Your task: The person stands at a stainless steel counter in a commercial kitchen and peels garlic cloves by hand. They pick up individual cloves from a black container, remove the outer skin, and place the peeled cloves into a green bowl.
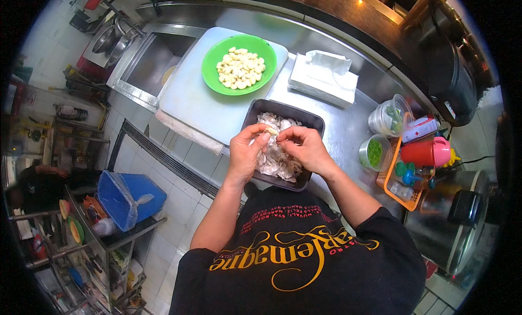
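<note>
My left hand (251, 150) holds a pale garlic clove (272, 131) between thumb and fingertips. Close beside it, my right hand (304, 148) has its thumb and fingertips pinched together at the clove's edge; whether they grip a bit of skin cannot be told. Both hands are over a dark plastic tub (317, 117) holding garlic skins (281, 164) and what look like unpeeled cloves. Beyond the tub, a green bowl (210, 66) with a heap of peeled garlic cloves (240, 68) rests on a white cutting board (183, 99).
A tissue pack (322, 80) lies right of the board, a steel sink (151, 58) left. Farther right are clear containers (387, 117), a tub of chopped greens (374, 152) and an orange basket (383, 180) with bottles. Another person (36, 184) is at the far left.
</note>
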Motion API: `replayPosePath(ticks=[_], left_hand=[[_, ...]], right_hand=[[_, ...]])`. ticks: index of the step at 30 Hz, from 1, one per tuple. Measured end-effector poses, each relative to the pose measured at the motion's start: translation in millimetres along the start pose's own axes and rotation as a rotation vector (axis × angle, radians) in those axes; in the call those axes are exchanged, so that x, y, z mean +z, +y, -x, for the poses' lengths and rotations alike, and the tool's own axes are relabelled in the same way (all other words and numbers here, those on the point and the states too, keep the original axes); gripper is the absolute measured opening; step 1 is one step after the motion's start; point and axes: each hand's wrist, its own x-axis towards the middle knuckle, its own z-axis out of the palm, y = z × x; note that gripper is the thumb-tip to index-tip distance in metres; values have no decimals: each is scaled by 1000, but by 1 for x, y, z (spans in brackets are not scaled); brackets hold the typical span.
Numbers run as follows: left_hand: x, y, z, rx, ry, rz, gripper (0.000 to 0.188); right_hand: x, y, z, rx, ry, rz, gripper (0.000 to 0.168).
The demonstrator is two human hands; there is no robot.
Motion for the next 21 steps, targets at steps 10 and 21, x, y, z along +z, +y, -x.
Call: replayPosePath(ticks=[10, 21], left_hand=[[2, 3, 0, -53, -22, -114, 24], [1, 5, 1, -22, -28, -126, 32]], right_hand=[[16, -2, 2, -175, 205, -65, 11], [30, -15, 5, -622, 367, 347, 16]])
